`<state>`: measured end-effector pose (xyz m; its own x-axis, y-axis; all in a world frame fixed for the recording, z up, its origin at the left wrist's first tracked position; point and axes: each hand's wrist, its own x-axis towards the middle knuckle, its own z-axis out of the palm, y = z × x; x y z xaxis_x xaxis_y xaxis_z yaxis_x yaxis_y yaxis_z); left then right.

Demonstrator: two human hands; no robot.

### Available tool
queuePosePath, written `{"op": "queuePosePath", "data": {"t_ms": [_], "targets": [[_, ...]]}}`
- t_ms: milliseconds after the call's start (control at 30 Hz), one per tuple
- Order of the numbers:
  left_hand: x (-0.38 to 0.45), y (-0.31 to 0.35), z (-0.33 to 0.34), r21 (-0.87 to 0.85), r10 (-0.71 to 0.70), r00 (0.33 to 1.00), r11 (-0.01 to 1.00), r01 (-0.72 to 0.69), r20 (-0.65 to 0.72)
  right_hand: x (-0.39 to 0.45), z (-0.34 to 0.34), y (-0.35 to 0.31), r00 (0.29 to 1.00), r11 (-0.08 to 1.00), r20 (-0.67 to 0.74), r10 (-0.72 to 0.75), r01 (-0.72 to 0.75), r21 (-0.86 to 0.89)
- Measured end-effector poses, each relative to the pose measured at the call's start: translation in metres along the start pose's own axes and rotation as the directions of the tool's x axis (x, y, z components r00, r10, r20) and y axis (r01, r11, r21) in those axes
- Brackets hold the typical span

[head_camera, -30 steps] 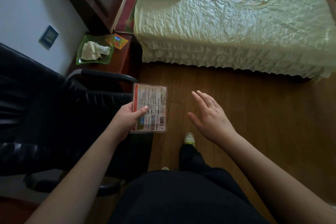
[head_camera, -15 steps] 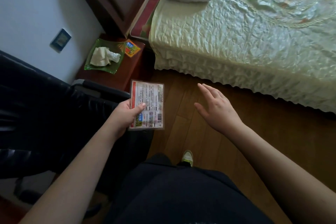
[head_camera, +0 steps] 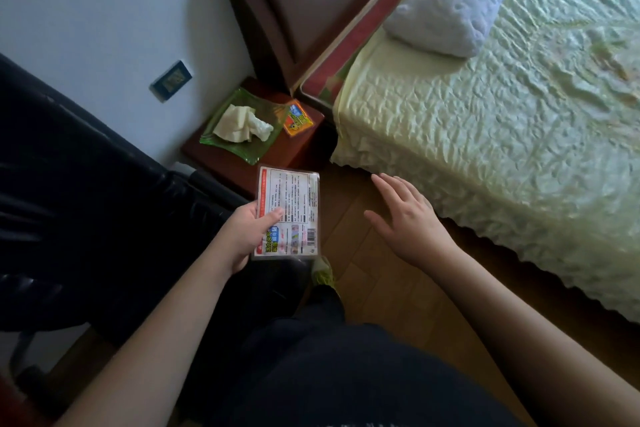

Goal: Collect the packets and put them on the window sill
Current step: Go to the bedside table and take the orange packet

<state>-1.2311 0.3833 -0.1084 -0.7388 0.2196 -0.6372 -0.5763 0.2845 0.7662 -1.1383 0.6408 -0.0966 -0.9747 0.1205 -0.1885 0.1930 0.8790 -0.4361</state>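
My left hand [head_camera: 246,236] grips a flat white packet [head_camera: 289,210] with printed text, a red side stripe and a barcode, held by its left edge with the thumb on top. A second, smaller orange and yellow packet [head_camera: 298,118] lies on the dark red bedside table [head_camera: 294,146], beside a green glass dish. My right hand [head_camera: 408,218] hovers empty over the wooden floor with its fingers spread, right of the held packet and short of the table. No window sill is in view.
The green glass dish [head_camera: 221,146] holds crumpled white tissue [head_camera: 242,123]. A black leather chair [head_camera: 86,191] fills the left. A bed with a pale green quilt [head_camera: 502,107], a white pillow [head_camera: 457,0] and a dark headboard [head_camera: 294,0] stands on the right. My foot [head_camera: 322,274] is on the floor.
The view has swung up and left, and I have come closer to the bedside table. Both hands moved forward toward it, the left still holding the white packet.
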Motion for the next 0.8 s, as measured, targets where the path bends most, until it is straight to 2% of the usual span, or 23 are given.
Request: {"op": "queuePosePath", "data": {"t_ms": [233,400,800], "targets": [[0.069,0.039,-0.040,-0.088,-0.004,0.998,0.996,-0.001,-0.061,0.109,-0.010,-0.026,0.990,0.991,0.084,-0.113,0.118,-0.060],[0.105,0.067,-0.063,-0.100,-0.015,0.996,0.995,0.006,-0.086,0.175,-0.025,-0.037,0.983,0.982,0.080,-0.164,0.170,-0.085],[0.165,0.103,-0.068,-0.155,-0.094,0.981,0.986,0.067,-0.172,0.294,-0.028,-0.032,0.949,0.966,0.207,-0.236,0.253,-0.057]]}}
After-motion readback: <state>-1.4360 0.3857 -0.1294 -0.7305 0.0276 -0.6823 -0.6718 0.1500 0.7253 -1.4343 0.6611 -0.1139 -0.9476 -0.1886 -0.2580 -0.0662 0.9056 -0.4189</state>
